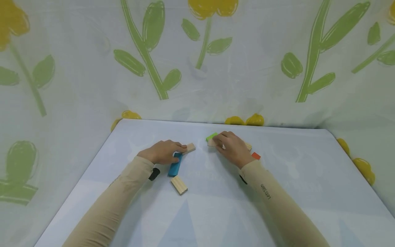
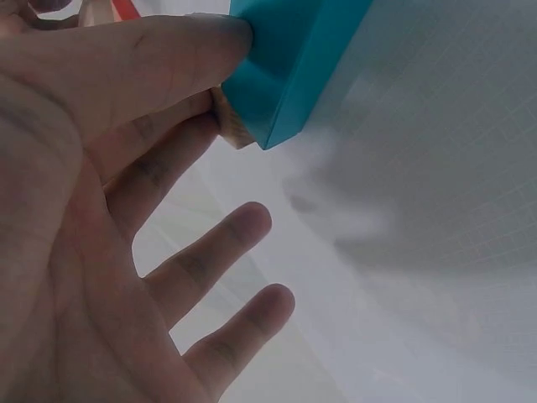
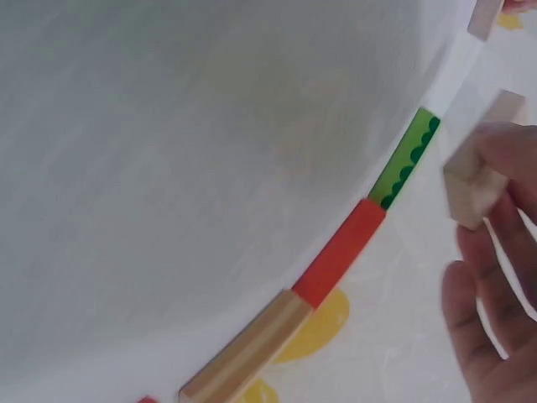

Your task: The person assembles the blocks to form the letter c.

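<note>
In the head view my left hand [image 1: 162, 152] is at a blue block [image 1: 175, 167] and a pale wooden block [image 1: 190, 148]. The thumb rests on the blue block in the left wrist view, while nearly straight fingers touch a wooden block [image 2: 233, 126] behind it; the other fingers are spread. My right hand [image 1: 232, 147] pinches a plain wooden block [image 3: 477, 180] between thumb and fingers. Beside it, a green block [image 3: 404, 159] with a dark scalloped edge, a red block [image 3: 340, 253] and a striped wooden block [image 3: 247, 348] stand end to end.
A loose wooden block [image 1: 179, 185] lies nearer the body, just below the blue one. Another red block [image 1: 256, 156] lies right of the right hand. The white table [image 1: 287, 154] ends at a curtain [image 1: 247, 85] printed with flowers.
</note>
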The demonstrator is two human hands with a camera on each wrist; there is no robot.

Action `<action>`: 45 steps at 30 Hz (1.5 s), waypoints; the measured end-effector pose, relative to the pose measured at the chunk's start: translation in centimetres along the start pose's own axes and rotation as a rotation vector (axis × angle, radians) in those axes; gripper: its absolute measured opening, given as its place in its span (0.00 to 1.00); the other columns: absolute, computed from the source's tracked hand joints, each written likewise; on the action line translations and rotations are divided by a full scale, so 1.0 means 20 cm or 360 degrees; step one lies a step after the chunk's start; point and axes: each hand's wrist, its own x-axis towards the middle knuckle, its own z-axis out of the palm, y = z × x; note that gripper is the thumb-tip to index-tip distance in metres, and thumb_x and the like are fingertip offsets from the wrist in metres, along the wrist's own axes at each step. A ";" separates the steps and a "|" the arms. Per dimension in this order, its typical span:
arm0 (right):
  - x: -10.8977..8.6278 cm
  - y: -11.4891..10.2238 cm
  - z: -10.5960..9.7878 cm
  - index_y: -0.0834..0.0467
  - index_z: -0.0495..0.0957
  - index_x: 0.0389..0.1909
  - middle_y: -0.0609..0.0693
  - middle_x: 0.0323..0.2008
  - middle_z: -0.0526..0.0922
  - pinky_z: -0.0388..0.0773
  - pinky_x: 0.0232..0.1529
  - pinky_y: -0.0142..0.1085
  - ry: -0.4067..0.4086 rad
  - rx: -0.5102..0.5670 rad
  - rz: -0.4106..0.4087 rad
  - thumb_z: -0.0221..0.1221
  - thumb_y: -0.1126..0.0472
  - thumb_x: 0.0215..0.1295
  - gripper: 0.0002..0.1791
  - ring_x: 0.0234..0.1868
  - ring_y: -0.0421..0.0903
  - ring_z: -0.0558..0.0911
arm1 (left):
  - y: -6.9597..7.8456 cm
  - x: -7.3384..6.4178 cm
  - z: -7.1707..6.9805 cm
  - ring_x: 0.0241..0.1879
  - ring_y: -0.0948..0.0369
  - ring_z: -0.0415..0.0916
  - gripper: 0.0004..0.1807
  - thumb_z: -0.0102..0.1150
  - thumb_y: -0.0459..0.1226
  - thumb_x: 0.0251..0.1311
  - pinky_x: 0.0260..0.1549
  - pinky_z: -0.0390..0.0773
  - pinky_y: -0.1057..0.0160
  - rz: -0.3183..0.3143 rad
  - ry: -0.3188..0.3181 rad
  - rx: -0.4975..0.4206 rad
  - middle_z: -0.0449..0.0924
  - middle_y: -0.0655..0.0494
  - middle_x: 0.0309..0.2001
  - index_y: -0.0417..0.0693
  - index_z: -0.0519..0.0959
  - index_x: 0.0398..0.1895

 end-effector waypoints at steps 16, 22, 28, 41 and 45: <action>0.07 -0.10 0.03 0.53 0.84 0.54 0.46 0.49 0.84 0.81 0.51 0.39 0.0001 0.0037 0.0058 0.71 0.61 0.62 0.19 0.50 0.45 0.79 | 0.00 0.02 0.00 0.71 0.47 0.64 0.26 0.63 0.39 0.68 0.67 0.67 0.44 0.0002 -0.0014 -0.0007 0.69 0.55 0.72 0.52 0.75 0.70; 0.09 -0.11 0.05 0.52 0.84 0.54 0.46 0.49 0.84 0.81 0.50 0.38 0.0009 0.0026 0.0028 0.72 0.62 0.61 0.19 0.50 0.45 0.79 | -0.01 0.03 0.00 0.71 0.47 0.64 0.27 0.63 0.40 0.68 0.67 0.67 0.44 -0.0018 -0.0023 0.0012 0.68 0.56 0.73 0.53 0.75 0.70; 0.11 -0.13 0.07 0.52 0.84 0.54 0.46 0.50 0.84 0.81 0.52 0.37 -0.0044 0.0058 0.0026 0.71 0.62 0.62 0.19 0.50 0.45 0.79 | -0.01 0.03 0.01 0.71 0.48 0.64 0.28 0.63 0.41 0.68 0.67 0.66 0.44 -0.0042 -0.0038 0.0009 0.68 0.56 0.73 0.55 0.74 0.71; 0.13 -0.16 0.13 0.53 0.86 0.50 0.48 0.46 0.85 0.80 0.53 0.40 -0.0231 -0.0028 0.0114 0.69 0.60 0.65 0.13 0.48 0.46 0.81 | -0.02 0.02 0.01 0.71 0.48 0.65 0.27 0.63 0.40 0.68 0.66 0.69 0.46 -0.0008 -0.0022 -0.0001 0.68 0.56 0.72 0.53 0.75 0.70; 0.14 -0.16 0.14 0.53 0.86 0.50 0.48 0.45 0.85 0.80 0.52 0.40 -0.0255 -0.0027 0.0131 0.70 0.60 0.64 0.13 0.47 0.45 0.81 | -0.02 0.02 0.01 0.70 0.46 0.65 0.27 0.63 0.39 0.68 0.65 0.69 0.45 0.0006 -0.0012 0.0017 0.69 0.54 0.72 0.52 0.75 0.70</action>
